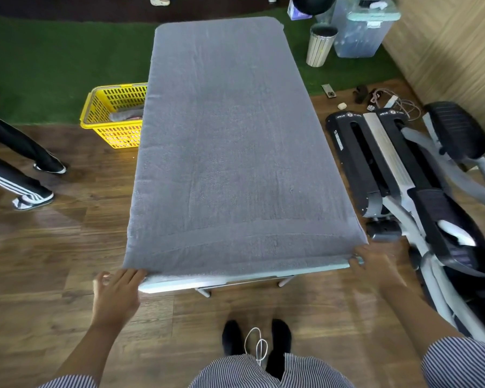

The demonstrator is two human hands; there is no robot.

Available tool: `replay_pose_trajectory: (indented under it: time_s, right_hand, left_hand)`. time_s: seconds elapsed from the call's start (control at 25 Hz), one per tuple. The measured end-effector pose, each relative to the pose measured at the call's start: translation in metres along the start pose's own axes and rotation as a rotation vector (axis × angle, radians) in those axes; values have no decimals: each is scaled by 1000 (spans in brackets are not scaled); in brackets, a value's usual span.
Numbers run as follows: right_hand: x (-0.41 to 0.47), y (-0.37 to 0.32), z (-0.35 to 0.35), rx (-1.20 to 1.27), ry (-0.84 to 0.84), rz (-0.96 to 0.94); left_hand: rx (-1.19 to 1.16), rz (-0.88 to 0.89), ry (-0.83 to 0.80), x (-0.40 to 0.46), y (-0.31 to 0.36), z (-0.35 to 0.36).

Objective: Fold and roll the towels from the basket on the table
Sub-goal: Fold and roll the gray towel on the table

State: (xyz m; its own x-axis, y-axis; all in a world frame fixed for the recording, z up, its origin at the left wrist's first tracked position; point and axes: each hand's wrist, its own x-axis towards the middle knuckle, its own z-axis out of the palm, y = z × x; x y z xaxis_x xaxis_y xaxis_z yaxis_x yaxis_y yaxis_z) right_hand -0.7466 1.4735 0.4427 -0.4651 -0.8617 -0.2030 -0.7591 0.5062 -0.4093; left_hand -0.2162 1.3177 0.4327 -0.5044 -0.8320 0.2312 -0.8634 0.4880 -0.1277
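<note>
One grey towel (230, 152) spread flat, covering table (207, 284)

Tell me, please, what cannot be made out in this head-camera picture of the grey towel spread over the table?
- Head view: the table top is hidden under the grey terry towel; only its near edge shows.
- Yellow slotted plastic basket: its right side is hidden behind the towel, so its contents cannot be counted.
- Right hand: its fingertips are blurred at the towel's corner; the grip is unclear.
- Left hand: whether it pinches the corner is unclear.
</note>
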Motion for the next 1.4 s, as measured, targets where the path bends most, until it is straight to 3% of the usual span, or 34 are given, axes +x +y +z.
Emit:
replay_pose_trajectory:
  time_s: [0.24, 0.44, 0.96, 1.2, 1.4]
  right_hand:
    - [-3, -11, 5, 9, 133, -44]
    - [-6, -6, 10, -8, 150, -99]
    - [-1, -11, 3, -83, 22, -73]
    - [-4, -31, 3, -147, -37, 11]
    - [-11, -133, 44, -158, -257, -277]
  left_hand:
    - [-12, -218, 38, 10, 19, -3]
    - [-79, -265, 73, -4, 21, 3]
    - [11, -164, 45, -2, -17, 4]
    - [-17, -327, -44, -7, -12, 1]
    - [-148, -445, -69, -6, -8, 3]
